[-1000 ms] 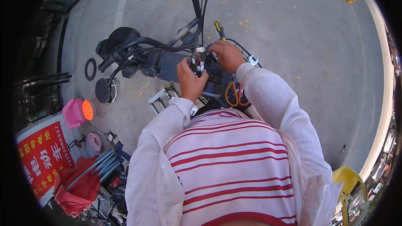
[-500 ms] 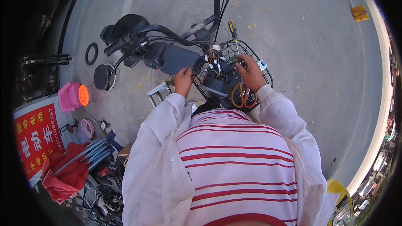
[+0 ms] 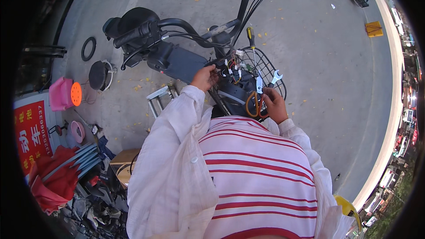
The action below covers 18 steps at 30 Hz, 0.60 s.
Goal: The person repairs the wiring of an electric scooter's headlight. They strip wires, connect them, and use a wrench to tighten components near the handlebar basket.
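My left hand [image 3: 204,78] pinches a small dark item I cannot make out beside colored wires with white plugs [image 3: 234,68] on the scooter's front. My right hand [image 3: 274,104], lower, grips scissors [image 3: 252,105] with orange and red handles, blades pointing up, over the black housing [image 3: 232,94]. Just beyond it a silver wrench [image 3: 277,77] rests on the wire basket [image 3: 279,57], and a yellow-black screwdriver [image 3: 250,36] stands upright there. Black handlebars [image 3: 188,26] cross above my hands.
Left on the concrete are a tire [image 3: 88,48], pink tub [image 3: 61,94], round stool [image 3: 97,75], red sign [image 3: 32,130] and folded red umbrella [image 3: 57,177]. A metal stepladder [image 3: 159,99] and wooden box [image 3: 124,163] stand nearby. A yellow box [image 3: 374,29] sits far right.
My right hand has moved down from the connectors to the scissors, which are now raised higher in it. My left hand moved down and left from the wires, then slightly up and right again.
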{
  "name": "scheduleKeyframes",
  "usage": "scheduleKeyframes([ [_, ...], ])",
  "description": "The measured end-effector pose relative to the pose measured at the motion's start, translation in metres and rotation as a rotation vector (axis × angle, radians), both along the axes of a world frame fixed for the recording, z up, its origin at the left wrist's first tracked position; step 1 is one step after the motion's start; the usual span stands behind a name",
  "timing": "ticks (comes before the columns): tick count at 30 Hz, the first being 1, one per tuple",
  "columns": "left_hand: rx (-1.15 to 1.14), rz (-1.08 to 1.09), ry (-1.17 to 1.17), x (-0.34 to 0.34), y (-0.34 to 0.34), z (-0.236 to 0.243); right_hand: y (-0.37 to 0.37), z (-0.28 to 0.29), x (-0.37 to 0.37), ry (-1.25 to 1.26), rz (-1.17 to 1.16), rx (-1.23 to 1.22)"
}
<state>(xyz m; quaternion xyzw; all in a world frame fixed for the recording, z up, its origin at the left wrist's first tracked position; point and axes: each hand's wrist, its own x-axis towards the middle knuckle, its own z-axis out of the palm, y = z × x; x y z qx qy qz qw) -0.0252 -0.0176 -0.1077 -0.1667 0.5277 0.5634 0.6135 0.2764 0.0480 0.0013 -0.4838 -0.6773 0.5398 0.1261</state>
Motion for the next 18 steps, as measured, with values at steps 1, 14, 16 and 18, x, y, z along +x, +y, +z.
scheduleKeyframes([
  [1, 0.016, 0.045, 0.011, -0.003, -0.002, 0.004, -0.001, 0.001, -0.002, 0.008, -0.012, -0.004],
  [14, 0.527, 0.041, 0.742, 0.004, -0.071, 0.137, -0.009, 0.057, -0.056, 0.181, 0.074, 0.024],
  [16, 0.529, -0.172, 0.959, 0.017, -0.077, 0.154, -0.013, 0.080, -0.071, 0.238, 0.134, 0.014],
  [18, 0.537, -0.334, 1.152, 0.031, -0.078, 0.173, -0.016, 0.100, -0.081, 0.288, 0.174, 0.004],
])
